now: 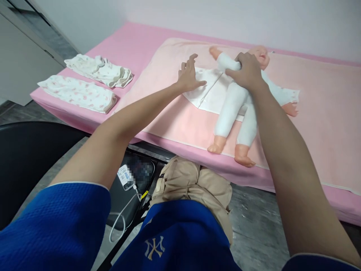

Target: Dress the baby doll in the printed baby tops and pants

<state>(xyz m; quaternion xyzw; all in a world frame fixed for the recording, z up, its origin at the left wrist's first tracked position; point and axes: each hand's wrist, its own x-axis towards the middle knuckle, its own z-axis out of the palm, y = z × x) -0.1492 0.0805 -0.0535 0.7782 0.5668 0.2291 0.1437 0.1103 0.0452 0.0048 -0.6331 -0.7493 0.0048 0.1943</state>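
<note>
A baby doll [232,101] with a white cloth body and bare feet lies on its back on the peach mat, its head away from me. My right hand [248,71] is closed over its upper chest, thumb by the doll's arm on the left, and hides much of the torso. Left of the doll, my left hand [189,77] hovers at the edge of a flat white cloth garment [210,90], fingers spread and holding nothing. Part of that garment lies beneath the doll. Whether my left fingertips touch it is hard to tell.
Two folded stacks of printed baby clothes, one nearer [77,94] and one farther [98,69], rest at the left of the pink-covered table [135,37]. Under the doll is the peach mat [310,150]. Below the left edge stands a black chair [34,162] and a white device with cable [125,177].
</note>
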